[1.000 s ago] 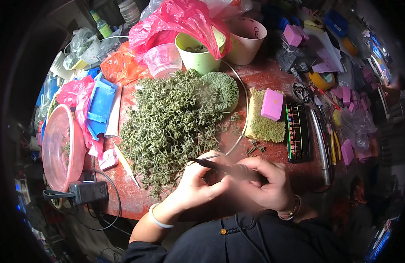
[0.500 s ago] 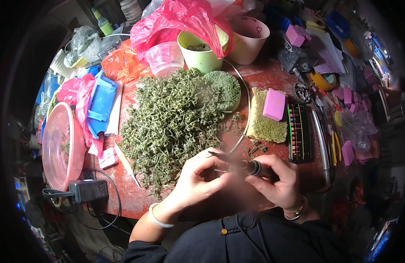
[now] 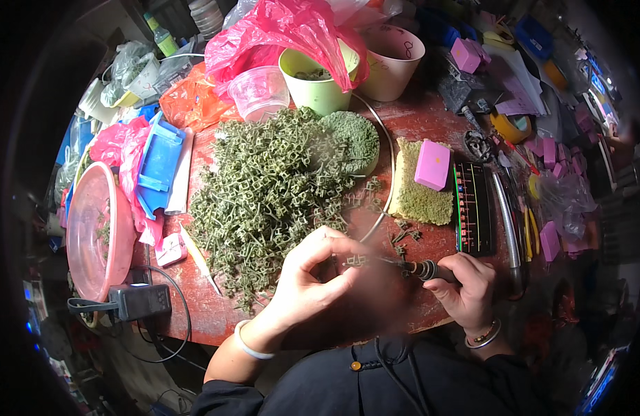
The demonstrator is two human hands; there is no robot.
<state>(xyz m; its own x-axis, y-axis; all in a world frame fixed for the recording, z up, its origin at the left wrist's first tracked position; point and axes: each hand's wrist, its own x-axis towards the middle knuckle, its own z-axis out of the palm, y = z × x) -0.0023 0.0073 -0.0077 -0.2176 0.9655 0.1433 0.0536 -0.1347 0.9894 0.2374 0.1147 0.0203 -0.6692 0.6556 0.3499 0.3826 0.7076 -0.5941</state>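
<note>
My left hand [image 3: 316, 270] is closed in a pinch on a small grey-green square-looped piece [image 3: 355, 261], which sticks out past the fingertips. In my right hand [image 3: 467, 288] is a black handpiece [image 3: 427, 269] with a thin shaft. That shaft points left at the small piece; a blur hides whether they touch. Beyond my left hand lies a large heap of similar grey-green pieces [image 3: 264, 187]. A few loose pieces [image 3: 404, 232] lie on the red worn table [image 3: 431, 305], between the heap and a yellow-green rough block [image 3: 425, 201].
A pink block [image 3: 432, 166] sits on the rough block, beside a black panel [image 3: 474, 208]. A metal tube [image 3: 508, 222] and hand tools lie right. Green [image 3: 320, 93] and pale [image 3: 396, 66] buckets stand at the back. A pink basin [image 3: 91, 236] and power bank [image 3: 141, 302] are left.
My right hand has moved right with the handpiece, away from my left hand. The small piece in my left fingers now shows more plainly. My left hand has shifted only slightly.
</note>
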